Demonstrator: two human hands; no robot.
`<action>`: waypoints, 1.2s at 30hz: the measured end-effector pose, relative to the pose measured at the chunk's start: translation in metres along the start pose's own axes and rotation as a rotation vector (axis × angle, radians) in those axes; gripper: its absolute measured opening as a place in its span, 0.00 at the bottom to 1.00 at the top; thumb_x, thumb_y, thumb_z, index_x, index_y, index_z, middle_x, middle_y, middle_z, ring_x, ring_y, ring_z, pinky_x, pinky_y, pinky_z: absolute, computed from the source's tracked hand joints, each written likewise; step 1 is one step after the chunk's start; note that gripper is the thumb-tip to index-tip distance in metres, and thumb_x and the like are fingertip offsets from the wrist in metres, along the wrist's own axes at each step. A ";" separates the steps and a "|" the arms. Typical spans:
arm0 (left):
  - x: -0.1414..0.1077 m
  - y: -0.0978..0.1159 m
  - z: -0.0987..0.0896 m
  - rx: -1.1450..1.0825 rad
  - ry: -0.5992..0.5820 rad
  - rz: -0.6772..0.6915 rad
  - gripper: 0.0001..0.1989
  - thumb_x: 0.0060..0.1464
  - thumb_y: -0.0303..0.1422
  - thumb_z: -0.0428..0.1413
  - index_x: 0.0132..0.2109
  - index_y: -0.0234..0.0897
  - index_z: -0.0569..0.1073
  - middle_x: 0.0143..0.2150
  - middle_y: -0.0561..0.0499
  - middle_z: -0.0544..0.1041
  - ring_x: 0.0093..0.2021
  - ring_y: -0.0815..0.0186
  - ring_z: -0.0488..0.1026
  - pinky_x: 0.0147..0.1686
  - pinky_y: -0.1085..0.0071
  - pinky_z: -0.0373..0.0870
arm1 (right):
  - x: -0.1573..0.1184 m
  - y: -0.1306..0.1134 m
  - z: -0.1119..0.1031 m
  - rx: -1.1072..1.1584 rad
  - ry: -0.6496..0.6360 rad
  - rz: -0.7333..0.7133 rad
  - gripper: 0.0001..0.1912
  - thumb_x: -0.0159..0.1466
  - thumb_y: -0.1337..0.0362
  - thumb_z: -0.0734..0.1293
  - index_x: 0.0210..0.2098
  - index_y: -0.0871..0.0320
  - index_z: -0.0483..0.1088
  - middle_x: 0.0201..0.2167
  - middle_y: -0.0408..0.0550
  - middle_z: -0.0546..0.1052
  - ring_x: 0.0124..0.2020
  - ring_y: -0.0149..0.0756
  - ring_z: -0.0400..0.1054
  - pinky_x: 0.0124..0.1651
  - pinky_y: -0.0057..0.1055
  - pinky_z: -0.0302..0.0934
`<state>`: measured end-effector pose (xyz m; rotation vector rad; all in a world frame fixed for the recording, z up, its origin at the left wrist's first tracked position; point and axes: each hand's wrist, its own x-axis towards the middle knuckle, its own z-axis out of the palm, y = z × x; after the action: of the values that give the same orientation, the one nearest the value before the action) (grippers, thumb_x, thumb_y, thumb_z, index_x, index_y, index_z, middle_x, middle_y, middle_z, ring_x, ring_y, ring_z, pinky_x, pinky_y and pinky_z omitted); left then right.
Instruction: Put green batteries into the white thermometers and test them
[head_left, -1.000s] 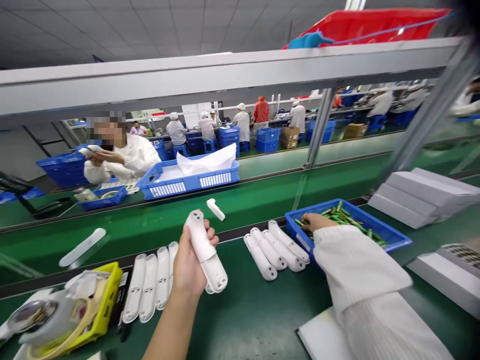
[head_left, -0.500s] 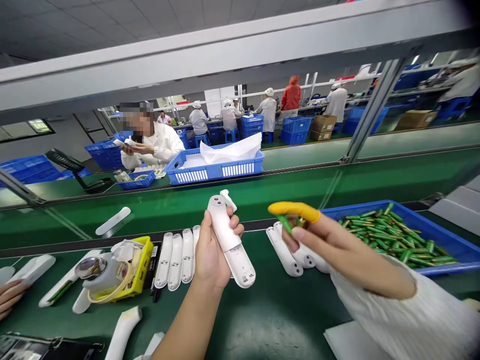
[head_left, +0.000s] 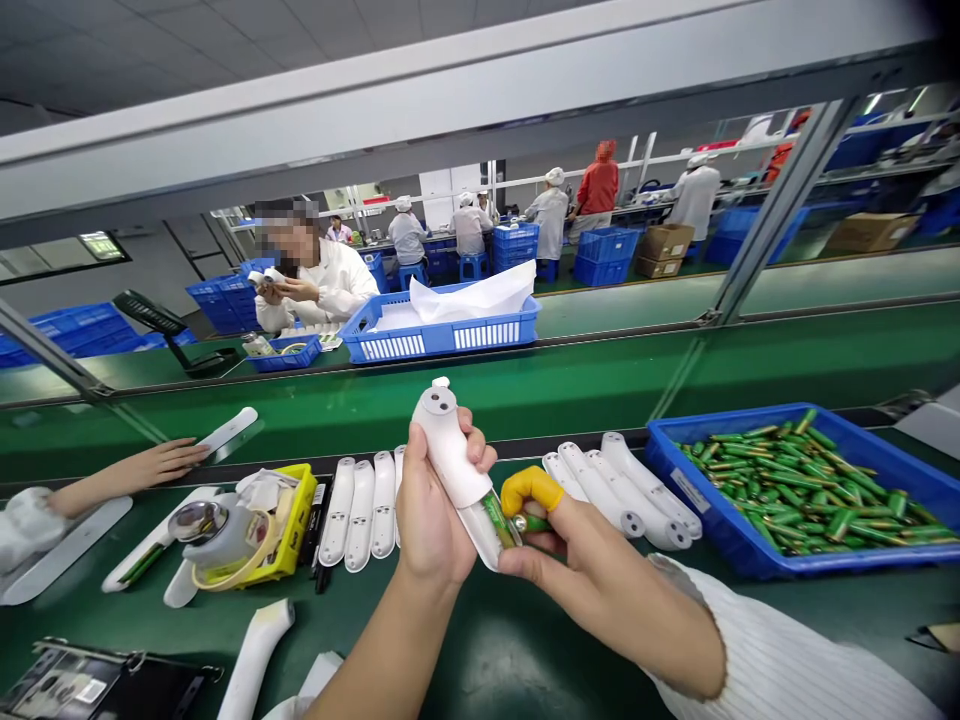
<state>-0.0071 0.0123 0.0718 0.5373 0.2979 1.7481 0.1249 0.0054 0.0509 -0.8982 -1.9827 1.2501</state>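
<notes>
My left hand (head_left: 424, 525) is wrapped round a white handheld device (head_left: 444, 435) with two round holes in its end. The device tilts, and its open battery compartment faces me at the lower end. One green battery (head_left: 495, 518) lies in that compartment. My right hand (head_left: 607, 565), a yellow finger cot (head_left: 532, 488) on its index finger, is closed at the compartment's edge. Its fingers hold a second green battery (head_left: 537, 523), partly hidden by them. To the right, several white devices (head_left: 600, 487) lie in a row beside a blue tray (head_left: 679, 480) heaped with green batteries (head_left: 814, 490).
Left of my hands, more white devices (head_left: 360, 515) stand beside a yellow basket (head_left: 301, 510) with a bottle (head_left: 229, 540). Another person's hand (head_left: 169, 460) touches a white piece (head_left: 231, 430). Across the green belt (head_left: 592, 385) sits a blue crate (head_left: 442, 340).
My right hand has moved left and down with the batteries to the device's compartment, where one now lies. The neighbour's hand has reached forward to the white piece on the belt.
</notes>
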 end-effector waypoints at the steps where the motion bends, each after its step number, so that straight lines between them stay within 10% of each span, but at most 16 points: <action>1: -0.001 -0.001 0.001 0.013 -0.036 -0.001 0.17 0.63 0.36 0.40 0.36 0.35 0.70 0.33 0.51 0.63 0.26 0.74 0.59 0.27 0.78 0.64 | 0.002 0.004 0.002 0.110 -0.024 0.029 0.08 0.62 0.60 0.64 0.37 0.57 0.62 0.33 0.44 0.68 0.33 0.30 0.64 0.34 0.26 0.62; 5: -0.002 -0.003 0.001 0.045 -0.032 -0.034 0.14 0.62 0.37 0.42 0.38 0.37 0.70 0.32 0.51 0.63 0.25 0.73 0.59 0.26 0.79 0.63 | 0.007 0.010 0.002 0.296 -0.083 0.062 0.10 0.62 0.59 0.64 0.36 0.58 0.60 0.34 0.43 0.66 0.35 0.29 0.64 0.35 0.27 0.63; 14: 0.002 -0.007 -0.004 0.055 0.084 -0.006 0.17 0.63 0.38 0.41 0.37 0.32 0.71 0.36 0.49 0.64 0.31 0.72 0.63 0.35 0.74 0.67 | 0.003 -0.004 -0.023 0.016 0.252 -0.185 0.08 0.64 0.56 0.62 0.36 0.54 0.66 0.34 0.44 0.67 0.37 0.32 0.61 0.43 0.29 0.59; 21: -0.009 -0.011 0.001 0.166 0.127 -0.014 0.15 0.63 0.38 0.43 0.42 0.33 0.70 0.35 0.48 0.68 0.34 0.69 0.67 0.38 0.73 0.68 | 0.001 -0.005 -0.013 -0.174 0.261 -0.183 0.03 0.65 0.62 0.61 0.38 0.54 0.65 0.29 0.41 0.68 0.31 0.31 0.63 0.35 0.28 0.59; 27: -0.008 -0.009 0.000 0.078 0.267 0.058 0.14 0.61 0.39 0.47 0.46 0.36 0.71 0.39 0.48 0.71 0.37 0.68 0.71 0.41 0.71 0.70 | 0.002 0.001 -0.009 -0.295 0.243 -0.441 0.20 0.62 0.65 0.65 0.53 0.51 0.59 0.50 0.49 0.66 0.50 0.37 0.63 0.50 0.33 0.60; 36: -0.008 -0.010 0.001 0.302 -0.123 -0.006 0.22 0.54 0.37 0.57 0.56 0.41 0.66 0.52 0.44 0.73 0.55 0.57 0.68 0.50 0.64 0.68 | 0.006 -0.002 -0.021 0.157 0.374 -0.106 0.13 0.64 0.57 0.63 0.44 0.58 0.67 0.30 0.45 0.72 0.28 0.31 0.66 0.33 0.29 0.64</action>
<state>0.0028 0.0072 0.0662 0.8570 0.4795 1.6650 0.1374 0.0196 0.0612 -0.8648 -1.5944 1.0713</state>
